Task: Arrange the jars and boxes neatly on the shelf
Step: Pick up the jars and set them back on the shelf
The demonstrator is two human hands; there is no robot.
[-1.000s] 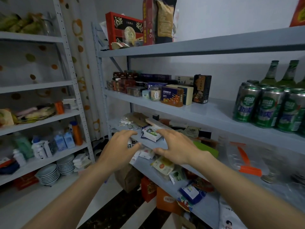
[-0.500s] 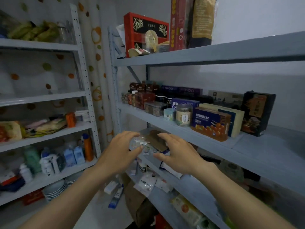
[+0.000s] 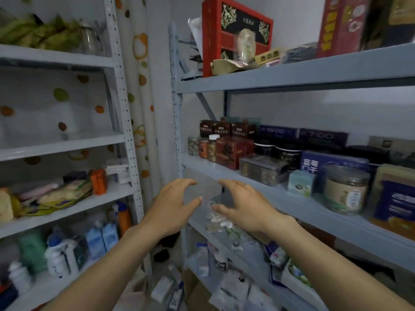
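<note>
Jars and boxes crowd middle shelf [image 3: 224, 168], up and right of both grips. Plastic jar [image 3: 345, 189] looks light, slick, rigid: take round body below lid. Red box [image 3: 229, 152] likely cardboard, crushable: hold by flat sides. Left hand [image 3: 173, 205] and right hand [image 3: 244, 204] hover below shelf edge, fingers curved, apart, clamped on nothing. Small glass jars [image 3: 203, 148] beyond fingertips look fragile.

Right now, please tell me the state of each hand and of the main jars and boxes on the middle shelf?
left hand: open, fingers curved, holds nothing
right hand: open, fingers curved, holds nothing
clear jar: upright, lid on
clear lidded box: closed, flat on the shelf
small teal box: upright, closed
red box: upright, closed
white-capped bottle: upright, capped
</note>
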